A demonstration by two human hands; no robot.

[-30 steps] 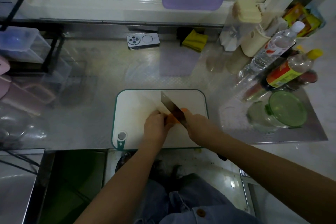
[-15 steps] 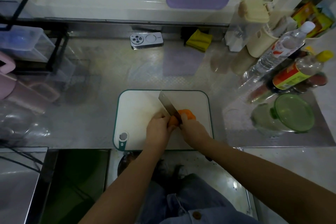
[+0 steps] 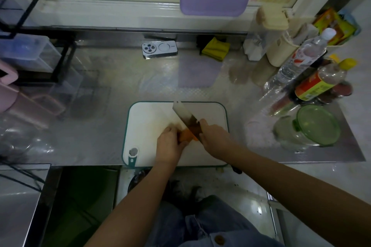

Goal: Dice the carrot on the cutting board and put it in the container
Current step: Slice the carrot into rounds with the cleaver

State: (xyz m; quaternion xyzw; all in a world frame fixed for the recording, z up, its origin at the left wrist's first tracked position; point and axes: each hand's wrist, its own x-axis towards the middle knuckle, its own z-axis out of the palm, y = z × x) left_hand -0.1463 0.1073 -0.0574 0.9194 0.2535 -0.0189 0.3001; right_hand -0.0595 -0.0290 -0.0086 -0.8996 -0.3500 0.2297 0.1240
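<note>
Head view: I'm pinning the carrot [image 3: 186, 136] on the cutting board [image 3: 148, 118] with my left hand [image 3: 170, 143], fingers [image 3: 172, 129] curled onto it so it isn't rolling, while my right hand [image 3: 215, 136] is gripping the knife [image 3: 184, 114] angled across it. Container [image 3: 309, 129] is sitting off right on the surface [image 3: 90, 136].

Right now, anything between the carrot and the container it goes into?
Nothing stands on the counter between cutting board and container. Only the right hand, gripping the knife, flanks the carrot on that side. Unclear whether the green lid covers the container's opening.
</note>
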